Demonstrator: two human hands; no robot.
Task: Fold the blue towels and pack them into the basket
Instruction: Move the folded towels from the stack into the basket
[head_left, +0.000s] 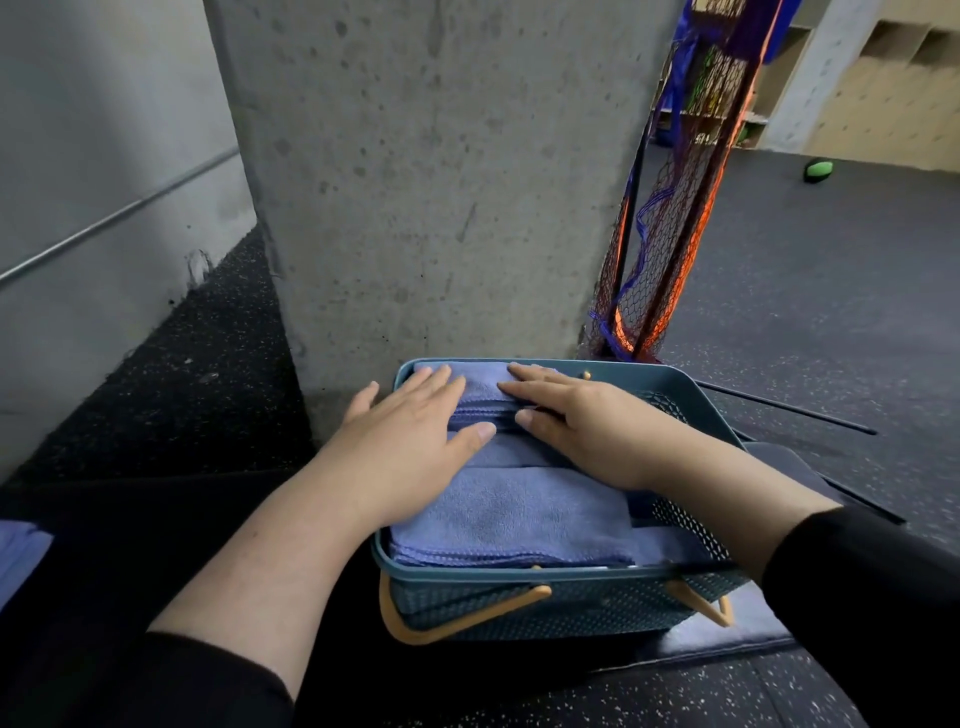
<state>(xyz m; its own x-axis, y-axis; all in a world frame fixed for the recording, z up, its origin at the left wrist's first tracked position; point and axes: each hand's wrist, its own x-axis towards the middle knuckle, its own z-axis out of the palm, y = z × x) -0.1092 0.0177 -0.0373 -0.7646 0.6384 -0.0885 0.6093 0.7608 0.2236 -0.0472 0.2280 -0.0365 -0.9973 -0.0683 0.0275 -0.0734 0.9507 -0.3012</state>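
From the head view, a concrete pillar (426, 182) is rising right behind the teal basket (561, 603), which is sitting on the dark speckled floor (810, 322) with its tan handles (457, 621) folded down at the near side. A bundled net (670, 218) with orange and blue cords is leaning against the pillar's right edge, and a green ball (818, 170) is lying well apart on the floor. The folded blue towels (509, 514) are lying stacked inside the basket. The left hand (405, 441) and right hand (582, 421) are pressing flat on the far towel, fingers (436, 382) straight and slightly spread, holding nothing. Another blue cloth (21, 558) is showing at the left edge. No writing is readable.
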